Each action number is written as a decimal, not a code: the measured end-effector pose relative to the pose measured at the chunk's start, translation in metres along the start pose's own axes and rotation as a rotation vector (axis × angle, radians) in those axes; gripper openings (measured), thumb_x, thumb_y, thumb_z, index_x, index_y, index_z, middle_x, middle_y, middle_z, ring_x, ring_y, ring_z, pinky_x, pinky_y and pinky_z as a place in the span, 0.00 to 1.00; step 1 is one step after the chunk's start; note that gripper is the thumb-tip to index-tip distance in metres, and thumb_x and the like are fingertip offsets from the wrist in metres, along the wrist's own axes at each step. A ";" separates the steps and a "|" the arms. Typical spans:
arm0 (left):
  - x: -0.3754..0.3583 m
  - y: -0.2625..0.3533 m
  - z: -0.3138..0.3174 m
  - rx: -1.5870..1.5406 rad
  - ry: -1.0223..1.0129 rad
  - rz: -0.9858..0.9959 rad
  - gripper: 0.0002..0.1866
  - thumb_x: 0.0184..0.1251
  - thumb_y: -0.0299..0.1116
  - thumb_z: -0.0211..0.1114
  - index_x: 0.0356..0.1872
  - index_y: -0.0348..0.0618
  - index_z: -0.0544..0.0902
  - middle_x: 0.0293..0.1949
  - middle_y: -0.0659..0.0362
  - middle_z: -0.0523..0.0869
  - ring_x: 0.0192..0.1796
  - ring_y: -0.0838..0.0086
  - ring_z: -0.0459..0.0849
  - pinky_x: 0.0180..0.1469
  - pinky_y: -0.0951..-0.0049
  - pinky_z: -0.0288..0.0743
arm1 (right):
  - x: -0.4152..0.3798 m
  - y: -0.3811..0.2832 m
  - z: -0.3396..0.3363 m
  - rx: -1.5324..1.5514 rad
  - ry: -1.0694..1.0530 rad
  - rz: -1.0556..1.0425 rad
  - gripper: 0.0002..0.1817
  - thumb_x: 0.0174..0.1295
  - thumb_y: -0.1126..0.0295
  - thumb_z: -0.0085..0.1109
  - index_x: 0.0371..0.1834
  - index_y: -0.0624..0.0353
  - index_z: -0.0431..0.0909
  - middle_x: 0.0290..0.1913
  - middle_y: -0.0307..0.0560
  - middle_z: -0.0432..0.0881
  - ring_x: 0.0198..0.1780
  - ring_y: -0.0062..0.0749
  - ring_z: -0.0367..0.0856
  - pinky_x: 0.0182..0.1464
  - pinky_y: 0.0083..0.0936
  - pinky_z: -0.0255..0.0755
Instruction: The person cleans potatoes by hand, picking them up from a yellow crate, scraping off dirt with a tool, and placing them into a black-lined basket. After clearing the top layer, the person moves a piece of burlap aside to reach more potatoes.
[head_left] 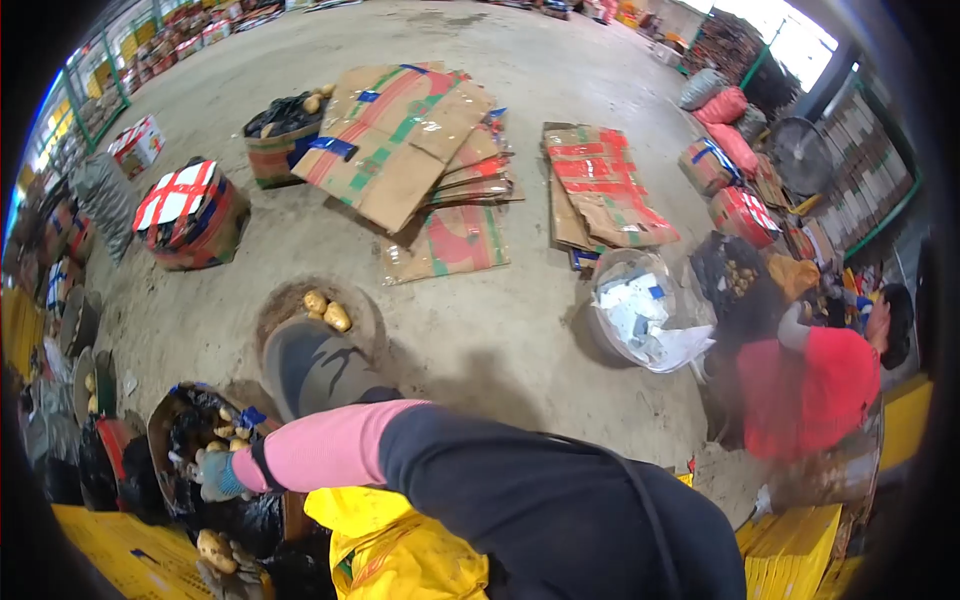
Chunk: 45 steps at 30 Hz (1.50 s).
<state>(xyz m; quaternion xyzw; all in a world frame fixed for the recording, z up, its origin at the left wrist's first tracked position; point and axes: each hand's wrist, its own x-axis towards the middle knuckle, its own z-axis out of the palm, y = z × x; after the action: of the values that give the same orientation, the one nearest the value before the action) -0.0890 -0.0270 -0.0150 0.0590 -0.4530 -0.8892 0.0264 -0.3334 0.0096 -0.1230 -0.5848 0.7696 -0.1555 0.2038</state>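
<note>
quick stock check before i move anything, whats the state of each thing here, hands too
left hand, gloved, around a potato
right hand, gloved, in the near box, grip unclear
near box, open, black-lined, potatoes inside
striped-top box, covered, taped
far black-lined box, open, potatoes showing
left cardboard stack, flattened
right cardboard stack, flattened
tub, open, scraps inside

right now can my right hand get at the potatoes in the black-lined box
Yes, most likely: your right hand is over the open-topped box, close beside the potatoes. The loose black plastic might snag a little, but several potatoes lie uncovered.
</note>
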 end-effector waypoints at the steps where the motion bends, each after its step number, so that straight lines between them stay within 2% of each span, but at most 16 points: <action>1: -0.003 -0.012 -0.017 0.220 0.048 0.147 0.26 0.78 0.42 0.56 0.71 0.40 0.70 0.67 0.52 0.76 0.64 0.65 0.77 0.64 0.62 0.75 | -0.025 -0.013 -0.018 -0.264 0.029 -0.157 0.24 0.50 0.57 0.73 0.52 0.50 0.86 0.55 0.47 0.85 0.56 0.46 0.85 0.61 0.36 0.76; 2: -0.020 -0.021 -0.036 0.447 0.116 0.286 0.22 0.81 0.35 0.53 0.72 0.42 0.71 0.72 0.53 0.74 0.69 0.64 0.76 0.69 0.61 0.74 | -0.048 -0.026 -0.034 -0.504 0.095 -0.304 0.21 0.50 0.54 0.72 0.46 0.47 0.90 0.52 0.43 0.87 0.54 0.44 0.86 0.61 0.34 0.75; 3: -0.020 -0.027 -0.017 0.562 0.255 0.347 0.26 0.77 0.38 0.58 0.73 0.42 0.70 0.69 0.55 0.76 0.67 0.65 0.77 0.67 0.62 0.75 | -0.056 -0.024 -0.037 -0.364 0.178 -0.300 0.20 0.54 0.54 0.67 0.49 0.49 0.88 0.50 0.42 0.86 0.52 0.40 0.85 0.59 0.32 0.76; 4: -0.015 -0.023 0.008 0.505 0.328 0.306 0.29 0.75 0.38 0.60 0.74 0.42 0.68 0.70 0.54 0.76 0.68 0.65 0.76 0.69 0.62 0.73 | -0.071 -0.019 -0.037 0.227 0.205 -0.221 0.20 0.59 0.55 0.61 0.52 0.50 0.85 0.48 0.41 0.85 0.50 0.36 0.84 0.56 0.30 0.76; 5: -0.011 -0.019 0.032 0.444 0.401 0.268 0.32 0.73 0.38 0.62 0.75 0.41 0.67 0.70 0.53 0.75 0.70 0.64 0.75 0.71 0.61 0.71 | -0.091 -0.021 -0.043 1.145 0.146 -0.124 0.20 0.64 0.56 0.56 0.55 0.51 0.83 0.47 0.40 0.84 0.48 0.32 0.83 0.53 0.27 0.76; 8: -0.004 -0.010 0.070 0.413 0.527 0.365 0.37 0.63 0.30 0.70 0.74 0.39 0.67 0.67 0.48 0.77 0.67 0.61 0.78 0.71 0.61 0.72 | -0.128 -0.050 -0.051 1.887 -0.065 -0.150 0.21 0.79 0.57 0.40 0.63 0.55 0.77 0.41 0.37 0.81 0.42 0.21 0.80 0.45 0.21 0.77; 9: -0.010 -0.007 0.061 0.389 0.596 0.400 0.41 0.56 0.24 0.74 0.74 0.41 0.68 0.64 0.50 0.78 0.63 0.62 0.81 0.68 0.63 0.75 | -0.127 -0.066 -0.062 2.173 -0.107 -0.088 0.18 0.77 0.55 0.50 0.51 0.58 0.82 0.31 0.32 0.78 0.29 0.16 0.74 0.31 0.18 0.72; 10: -0.016 -0.008 0.051 0.353 0.643 0.437 0.44 0.51 0.20 0.76 0.73 0.41 0.68 0.63 0.51 0.79 0.61 0.64 0.82 0.66 0.65 0.78 | -0.138 -0.081 -0.058 1.926 0.206 -0.073 0.23 0.80 0.53 0.46 0.60 0.60 0.78 0.31 0.32 0.78 0.30 0.18 0.75 0.34 0.16 0.72; 13: -0.028 -0.007 0.032 0.368 0.720 0.460 0.47 0.50 0.17 0.76 0.75 0.39 0.65 0.63 0.53 0.79 0.63 0.68 0.81 0.65 0.69 0.78 | -0.141 -0.096 -0.076 1.684 0.093 0.047 0.21 0.78 0.63 0.54 0.68 0.62 0.73 0.34 0.33 0.78 0.34 0.18 0.77 0.37 0.17 0.72; 16: -0.028 -0.004 0.021 0.283 0.736 0.490 0.48 0.50 0.12 0.74 0.76 0.38 0.63 0.65 0.52 0.78 0.64 0.67 0.81 0.67 0.67 0.77 | -0.126 -0.090 -0.070 1.624 -0.161 0.055 0.24 0.77 0.62 0.57 0.70 0.63 0.71 0.34 0.36 0.79 0.33 0.17 0.76 0.34 0.15 0.70; 24: -0.033 -0.005 0.004 0.546 0.754 0.568 0.44 0.47 0.13 0.74 0.71 0.38 0.67 0.67 0.51 0.75 0.69 0.66 0.76 0.71 0.65 0.72 | -0.102 -0.105 -0.051 0.898 0.077 -0.049 0.22 0.76 0.68 0.54 0.68 0.70 0.73 0.38 0.45 0.85 0.34 0.22 0.81 0.38 0.22 0.76; 28: -0.043 -0.008 -0.014 1.071 0.648 0.627 0.43 0.45 0.16 0.72 0.70 0.37 0.69 0.69 0.50 0.74 0.72 0.63 0.73 0.76 0.63 0.65 | -0.091 -0.111 -0.053 1.022 -0.063 0.129 0.21 0.75 0.70 0.53 0.66 0.71 0.75 0.39 0.54 0.88 0.35 0.31 0.85 0.40 0.28 0.78; 31: -0.045 -0.012 -0.010 1.086 0.656 0.585 0.43 0.44 0.17 0.70 0.70 0.36 0.70 0.69 0.50 0.74 0.73 0.61 0.71 0.77 0.62 0.61 | -0.098 -0.123 -0.055 1.016 -0.075 0.142 0.22 0.74 0.69 0.52 0.67 0.70 0.74 0.39 0.60 0.88 0.36 0.41 0.88 0.39 0.33 0.78; 38: -0.046 -0.007 -0.003 1.198 0.815 0.515 0.38 0.44 0.24 0.70 0.65 0.37 0.74 0.61 0.45 0.78 0.66 0.51 0.77 0.70 0.60 0.70 | -0.117 -0.137 -0.028 0.204 0.343 -0.352 0.29 0.71 0.60 0.58 0.70 0.65 0.72 0.26 0.54 0.83 0.26 0.46 0.84 0.33 0.38 0.77; 40: -0.046 -0.008 0.000 1.203 0.849 0.476 0.38 0.44 0.26 0.72 0.65 0.37 0.74 0.59 0.45 0.78 0.64 0.50 0.78 0.68 0.60 0.71 | -0.129 -0.147 -0.031 0.077 0.211 -0.236 0.30 0.70 0.59 0.60 0.71 0.64 0.72 0.24 0.52 0.82 0.26 0.46 0.84 0.33 0.39 0.78; 45: -0.046 -0.005 0.005 1.300 0.869 0.327 0.37 0.45 0.25 0.72 0.65 0.37 0.76 0.57 0.49 0.79 0.63 0.57 0.77 0.68 0.63 0.71 | -0.109 -0.128 -0.041 0.126 0.299 -0.232 0.30 0.71 0.61 0.58 0.74 0.59 0.68 0.27 0.48 0.83 0.29 0.44 0.84 0.30 0.43 0.76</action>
<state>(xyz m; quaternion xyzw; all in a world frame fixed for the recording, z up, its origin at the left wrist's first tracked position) -0.0443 -0.0159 -0.0126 0.3365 -0.8329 -0.3292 0.2909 -0.2214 0.0800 -0.0120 -0.6261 0.7075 -0.3110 0.1040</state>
